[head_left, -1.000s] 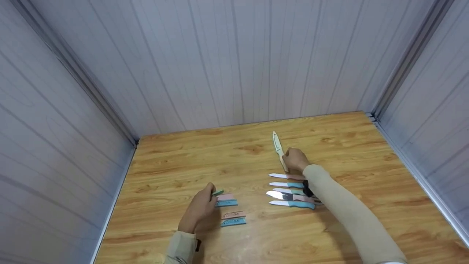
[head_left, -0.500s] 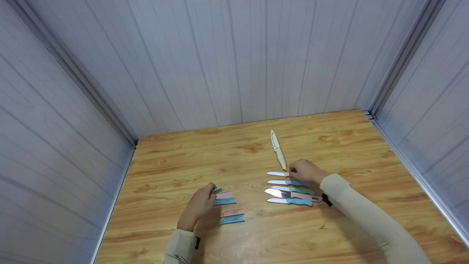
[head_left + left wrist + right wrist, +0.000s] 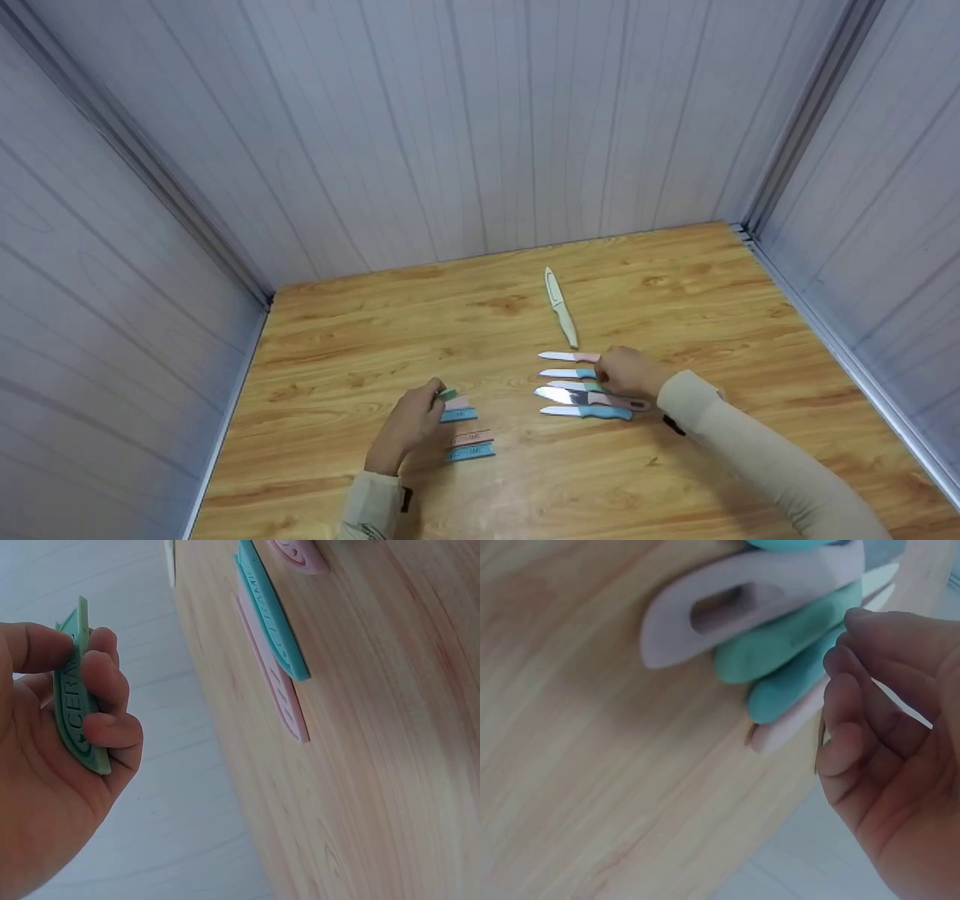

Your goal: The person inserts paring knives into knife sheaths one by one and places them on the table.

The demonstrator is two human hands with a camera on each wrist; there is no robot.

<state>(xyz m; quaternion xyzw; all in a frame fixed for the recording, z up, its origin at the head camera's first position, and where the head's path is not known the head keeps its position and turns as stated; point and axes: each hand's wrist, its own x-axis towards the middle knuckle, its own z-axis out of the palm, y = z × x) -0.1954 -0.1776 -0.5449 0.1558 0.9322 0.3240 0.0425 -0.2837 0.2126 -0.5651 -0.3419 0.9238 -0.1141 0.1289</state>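
My left hand [image 3: 60,742] grips a green knife sheath [image 3: 76,701] with raised lettering, held above the table between thumb and curled fingers. My right hand [image 3: 628,370] hovers over the row of knives, fingers loosely bent. In the right wrist view its thumb and fingertips are beside the green-handled knife [image 3: 787,637] and the blue-handled knife [image 3: 791,686], with nothing visibly pinched. A pink-handled knife [image 3: 559,356] lies at the far end of the row. Nearer are a wide-bladed knife with a pink slotted handle [image 3: 611,401] and another blue-handled knife [image 3: 607,412].
A white sheathed knife [image 3: 560,307] lies farther back. Beside my left hand are a pink sheath [image 3: 457,403] and a blue sheath [image 3: 460,415]. Another pink sheath [image 3: 472,437] and blue sheath [image 3: 471,451] lie nearer. Pale panel walls [image 3: 480,127] bound the wooden table [image 3: 375,322].
My right hand has left the white sheathed knife and come nearer, over the pink-handled knife to the blue and green handles. My left hand stays in place with the green sheath.
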